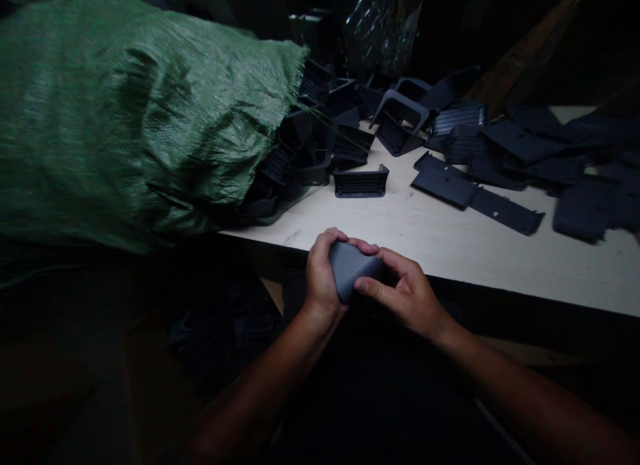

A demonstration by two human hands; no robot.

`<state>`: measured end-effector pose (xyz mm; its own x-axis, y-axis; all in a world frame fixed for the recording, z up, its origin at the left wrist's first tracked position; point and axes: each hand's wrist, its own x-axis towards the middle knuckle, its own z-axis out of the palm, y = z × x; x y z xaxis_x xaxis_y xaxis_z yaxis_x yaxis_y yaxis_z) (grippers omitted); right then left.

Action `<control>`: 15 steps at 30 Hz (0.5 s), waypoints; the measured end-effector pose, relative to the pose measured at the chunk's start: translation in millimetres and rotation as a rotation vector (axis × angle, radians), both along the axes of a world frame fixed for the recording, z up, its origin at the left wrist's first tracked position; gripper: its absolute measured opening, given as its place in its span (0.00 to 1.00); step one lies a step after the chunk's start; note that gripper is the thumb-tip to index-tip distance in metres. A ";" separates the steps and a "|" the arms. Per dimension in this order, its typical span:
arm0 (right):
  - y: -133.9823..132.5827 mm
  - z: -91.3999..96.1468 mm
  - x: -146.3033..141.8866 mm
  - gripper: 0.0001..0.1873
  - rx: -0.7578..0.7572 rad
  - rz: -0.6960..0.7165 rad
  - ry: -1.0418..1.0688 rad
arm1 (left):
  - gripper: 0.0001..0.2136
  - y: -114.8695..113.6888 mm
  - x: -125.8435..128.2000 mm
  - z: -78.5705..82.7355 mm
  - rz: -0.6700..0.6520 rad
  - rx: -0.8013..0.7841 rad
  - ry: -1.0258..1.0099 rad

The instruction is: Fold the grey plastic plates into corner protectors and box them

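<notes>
Both my hands hold one dark grey plastic part (350, 268) just in front of the table's near edge. My left hand (323, 278) wraps round its left side, fingers curled over the top. My right hand (400, 288) pinches its right end, thumb underneath and fingers closed on top. The part's rounded outer face points up; its underside is hidden by my fingers.
A pale wooden table (450, 238) carries many dark plastic parts: a ribbed tray-like piece (361, 182), flat panels (445, 185), and a heap at the right (575, 165). A large green woven sack (125, 118) lies on the left, with parts spilling from its mouth. Below the table is dark.
</notes>
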<state>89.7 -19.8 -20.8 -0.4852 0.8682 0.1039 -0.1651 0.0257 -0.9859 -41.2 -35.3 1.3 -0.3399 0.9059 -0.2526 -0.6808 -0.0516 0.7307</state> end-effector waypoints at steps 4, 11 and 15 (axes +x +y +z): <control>6.1 1.0 6.9 0.19 -0.024 0.062 -0.028 | 0.10 0.9 1.6 -1.1 -0.032 0.012 -0.004; 9.2 20.2 18.5 0.13 -0.031 0.154 -0.232 | 0.14 0.2 -33.9 -3.7 0.016 0.052 0.640; 14.9 23.8 19.8 0.11 0.004 0.193 -0.319 | 0.14 -0.2 -52.2 8.6 -0.476 0.201 1.196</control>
<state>109.5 -4.8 3.0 -0.6482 0.7576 -0.0761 0.1485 0.0277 -0.9885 -93.3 -35.5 9.9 0.1047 0.9854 0.1345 0.4008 -0.1656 0.9011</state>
